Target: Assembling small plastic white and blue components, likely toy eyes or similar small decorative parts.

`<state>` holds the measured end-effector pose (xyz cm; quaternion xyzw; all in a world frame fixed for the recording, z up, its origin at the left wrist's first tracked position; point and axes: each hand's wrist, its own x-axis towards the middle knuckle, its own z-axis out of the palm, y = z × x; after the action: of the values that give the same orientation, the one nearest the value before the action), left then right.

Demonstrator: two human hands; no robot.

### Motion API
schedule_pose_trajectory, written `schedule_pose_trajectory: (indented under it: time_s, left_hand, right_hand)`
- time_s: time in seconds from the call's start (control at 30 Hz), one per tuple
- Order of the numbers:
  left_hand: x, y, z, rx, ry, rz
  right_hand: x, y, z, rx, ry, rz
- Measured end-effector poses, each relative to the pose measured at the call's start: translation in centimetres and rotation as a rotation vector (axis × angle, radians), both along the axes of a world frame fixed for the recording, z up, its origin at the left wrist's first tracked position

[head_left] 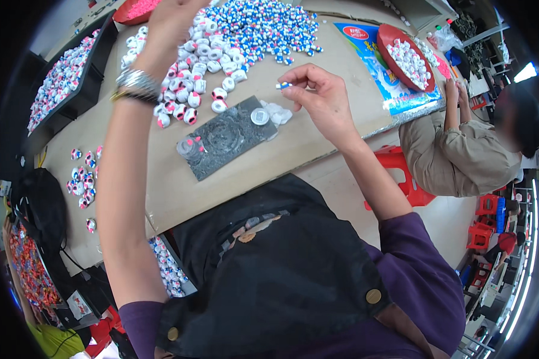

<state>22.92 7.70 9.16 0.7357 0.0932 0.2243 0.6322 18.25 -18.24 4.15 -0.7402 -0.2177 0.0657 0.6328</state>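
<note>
Between thumb and forefinger, my right hand (323,99) pinches a small blue-and-white plastic piece (283,86). My left hand (172,27) reaches far forward above the heap of round white pieces (188,75) with pink marks. Its fingers are smeared and partly cut off by the upper edge, so their grip cannot be made out. A dark grey slab (227,140) lies on the table below my hands, with pink bits on its left end. On its right end sits a small round white cap (260,116), beside a crumpled white tissue (278,113). Behind lies a pile of blue-and-white pieces (269,30).
A black bin (81,72) full of pieces stands at the left, near several finished-looking balls (81,182). At upper left is a red bowl of pink bits (139,8). Another red bowl (389,51) rests on a blue sheet at right, near a seated person (461,143).
</note>
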Motion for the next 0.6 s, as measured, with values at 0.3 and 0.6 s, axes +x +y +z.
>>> schedule_pose_trajectory:
  time_s: [0.3,0.6]
  left_hand:
    - [-16.6,-1.6,-0.5,-0.661,0.096,-0.54]
    - [-22.1,-6.3,-5.3,-1.281,0.12,-0.454]
  right_hand:
    - [0.2,-0.4,0.0,-0.422,-0.706,0.231]
    - [-0.3,1.4,0.1,-0.652,-1.001,0.334]
